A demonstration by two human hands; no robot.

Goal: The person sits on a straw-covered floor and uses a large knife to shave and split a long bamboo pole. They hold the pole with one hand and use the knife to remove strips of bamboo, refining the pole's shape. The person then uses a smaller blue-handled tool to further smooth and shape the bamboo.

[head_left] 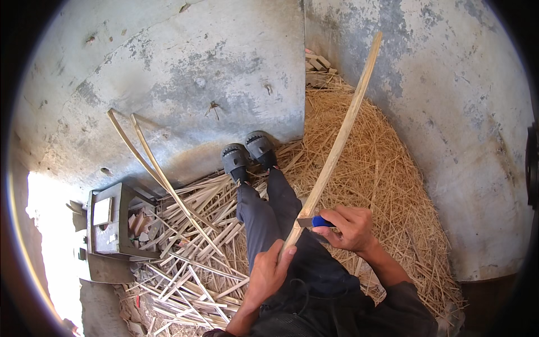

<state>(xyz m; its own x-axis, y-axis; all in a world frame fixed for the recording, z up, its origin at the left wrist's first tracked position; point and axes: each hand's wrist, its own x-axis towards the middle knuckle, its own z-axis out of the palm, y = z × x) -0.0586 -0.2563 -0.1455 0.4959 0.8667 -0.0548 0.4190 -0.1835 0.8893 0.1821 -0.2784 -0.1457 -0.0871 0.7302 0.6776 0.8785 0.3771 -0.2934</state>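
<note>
A long pale wooden strip [342, 129] runs from my lap up toward the corner of the wall. My left hand [269, 272] grips its lower end. My right hand [349, 227] holds a knife with a blue handle [321, 221], its blade laid against the strip just above my left hand. My legs in dark trousers [269, 219] stretch forward, with my feet in grey shoes [247, 154] against the wall.
Thin wood shavings [387, 185] pile thickly on the floor to the right. Split wooden slats [191, 247] lie heaped on the left, two long ones [146, 151] leaning on the grey concrete wall [185, 73]. A grey metal box [112, 224] stands at left.
</note>
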